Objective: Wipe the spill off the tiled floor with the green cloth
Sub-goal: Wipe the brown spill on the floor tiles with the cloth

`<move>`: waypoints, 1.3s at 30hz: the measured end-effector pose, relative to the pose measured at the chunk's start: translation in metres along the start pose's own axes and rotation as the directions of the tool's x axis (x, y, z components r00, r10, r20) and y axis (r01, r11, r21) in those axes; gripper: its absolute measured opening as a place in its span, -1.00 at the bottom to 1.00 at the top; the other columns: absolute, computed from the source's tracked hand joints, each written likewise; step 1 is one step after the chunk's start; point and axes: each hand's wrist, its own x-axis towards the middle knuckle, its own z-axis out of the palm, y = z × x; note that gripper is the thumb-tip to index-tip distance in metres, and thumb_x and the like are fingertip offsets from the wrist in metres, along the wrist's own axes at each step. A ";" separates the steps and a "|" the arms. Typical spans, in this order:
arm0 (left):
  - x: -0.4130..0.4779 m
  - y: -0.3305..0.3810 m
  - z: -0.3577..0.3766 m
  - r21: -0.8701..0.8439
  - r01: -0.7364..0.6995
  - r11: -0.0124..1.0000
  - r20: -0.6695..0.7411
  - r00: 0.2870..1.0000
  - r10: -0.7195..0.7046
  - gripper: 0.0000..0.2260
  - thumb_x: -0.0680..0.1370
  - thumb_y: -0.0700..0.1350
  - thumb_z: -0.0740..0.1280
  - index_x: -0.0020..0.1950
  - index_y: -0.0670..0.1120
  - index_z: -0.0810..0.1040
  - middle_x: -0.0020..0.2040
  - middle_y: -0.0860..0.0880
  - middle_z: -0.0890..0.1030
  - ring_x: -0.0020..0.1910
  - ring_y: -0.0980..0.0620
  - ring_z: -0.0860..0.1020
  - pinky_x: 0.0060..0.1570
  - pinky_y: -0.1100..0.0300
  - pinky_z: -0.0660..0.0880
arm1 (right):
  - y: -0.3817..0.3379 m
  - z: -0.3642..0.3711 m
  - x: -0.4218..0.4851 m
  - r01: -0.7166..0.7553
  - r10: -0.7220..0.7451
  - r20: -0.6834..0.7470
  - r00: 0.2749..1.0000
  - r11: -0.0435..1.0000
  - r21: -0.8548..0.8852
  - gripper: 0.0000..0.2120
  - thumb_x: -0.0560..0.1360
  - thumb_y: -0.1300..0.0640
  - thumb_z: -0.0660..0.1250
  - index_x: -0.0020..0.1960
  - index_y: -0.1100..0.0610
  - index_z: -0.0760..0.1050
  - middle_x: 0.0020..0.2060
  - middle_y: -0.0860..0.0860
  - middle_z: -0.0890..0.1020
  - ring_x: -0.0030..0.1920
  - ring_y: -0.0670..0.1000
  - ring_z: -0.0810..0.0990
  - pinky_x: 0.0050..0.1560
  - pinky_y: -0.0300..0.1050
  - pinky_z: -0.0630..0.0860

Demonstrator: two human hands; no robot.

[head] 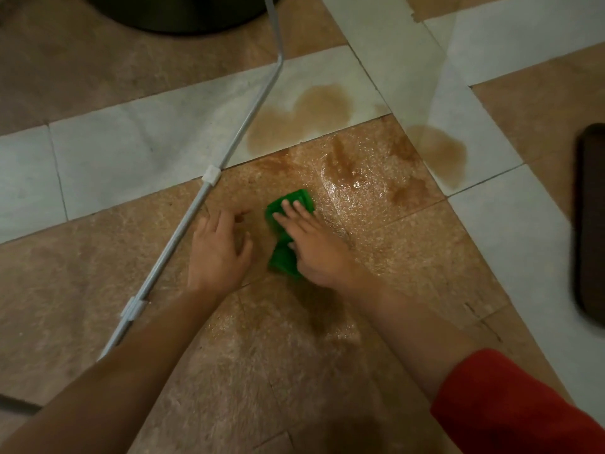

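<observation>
While left fingers [226, 218] hang loose, straight right fingers [289, 209] press the green cloth [283, 261].

Dim, warm light; my view is soft throughout.
Glare glints on the wet brown spill [355, 185] further out, a faint shadow darkens the speckled brown tiled floor [314, 322] nearer to me between my forearms, and the dark oblong object [591, 224] at the right edge is smeared.

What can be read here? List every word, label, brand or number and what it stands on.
None: no word, label, brand, number or sign shows anywhere.
The cloth, tiles, rod, clips, sleeve and the blurred dark object at the right edge all look plain.
</observation>
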 end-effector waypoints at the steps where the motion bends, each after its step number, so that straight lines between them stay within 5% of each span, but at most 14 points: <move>1: -0.001 0.002 0.001 0.018 -0.020 1.000 0.016 1.000 0.020 -0.68 0.49 -0.15 0.26 0.24 -0.12 0.44 0.11 -0.12 0.51 0.12 -0.11 0.42 0.14 0.01 0.36 | 0.009 -0.005 -0.001 -0.063 0.064 -0.033 0.997 0.998 0.028 -0.39 0.59 0.22 0.12 0.54 0.00 -0.10 0.53 -0.03 -0.16 0.46 -0.07 -0.31 0.44 -0.07 -0.33; 5: 0.001 0.009 -0.002 0.070 -0.072 0.995 0.049 0.996 0.069 -0.66 0.47 -0.11 0.23 0.24 -0.12 0.44 0.09 -0.12 0.52 0.08 -0.12 0.42 0.09 -0.01 0.37 | 0.014 -0.013 0.000 -0.181 0.185 -0.110 0.977 0.982 0.048 -0.41 0.60 0.22 0.10 0.54 0.07 -0.09 0.54 0.02 -0.13 0.51 0.01 -0.25 0.40 -0.10 -0.33; 12: 0.001 0.023 -0.001 0.080 -0.075 0.994 0.060 0.996 0.070 -0.69 0.48 -0.17 0.32 0.22 -0.16 0.45 0.11 -0.16 0.52 0.11 -0.14 0.40 0.11 0.00 0.34 | 0.007 0.005 -0.039 0.006 -0.005 -0.015 1.000 0.997 0.074 -0.40 0.59 0.23 0.11 0.54 0.05 -0.06 0.53 -0.02 -0.12 0.48 -0.08 -0.27 0.43 -0.13 -0.33; 19: -0.006 0.024 -0.002 0.079 -0.135 0.988 0.054 0.990 0.131 -0.67 0.46 -0.19 0.34 0.22 -0.13 0.45 0.07 -0.12 0.52 0.08 -0.11 0.40 0.08 0.03 0.33 | 0.021 -0.009 -0.028 -0.291 0.303 -0.107 0.947 0.950 0.115 -0.35 0.56 0.29 0.11 0.54 0.13 -0.15 0.53 0.09 -0.17 0.51 0.09 -0.27 0.51 0.03 -0.22; 26: -0.011 0.035 0.005 0.132 -0.175 0.976 0.095 0.982 0.163 -0.75 0.42 -0.21 0.38 0.08 -0.20 0.49 -0.06 -0.17 0.56 -0.06 -0.15 0.45 -0.06 0.04 0.38 | 0.012 0.005 -0.053 -0.128 0.128 0.027 0.991 0.992 -0.008 -0.36 0.60 0.21 0.10 0.54 0.04 -0.19 0.51 -0.02 -0.23 0.41 -0.08 -0.39 0.42 -0.09 -0.35; 32: -0.005 0.046 0.006 0.088 -0.197 0.976 0.090 0.978 0.189 -0.70 0.47 -0.13 0.34 0.18 -0.15 0.46 0.05 -0.13 0.55 0.04 -0.12 0.44 0.04 0.01 0.37 | 0.043 -0.030 -0.048 -0.415 0.414 0.029 0.910 0.909 0.028 -0.30 0.57 0.30 0.12 0.53 0.08 -0.24 0.51 0.04 -0.26 0.49 0.05 -0.31 0.44 -0.02 -0.28; 39: 0.004 0.067 0.021 0.026 -0.146 0.989 0.097 0.985 0.143 -0.69 0.48 -0.14 0.33 0.22 -0.12 0.44 0.11 -0.11 0.51 0.12 -0.08 0.41 0.15 0.06 0.34 | 0.046 -0.020 -0.067 -0.215 0.235 0.159 0.959 0.967 -0.135 -0.30 0.59 0.20 0.14 0.52 0.04 -0.27 0.45 -0.04 -0.32 0.47 0.02 -0.33 0.49 0.03 -0.17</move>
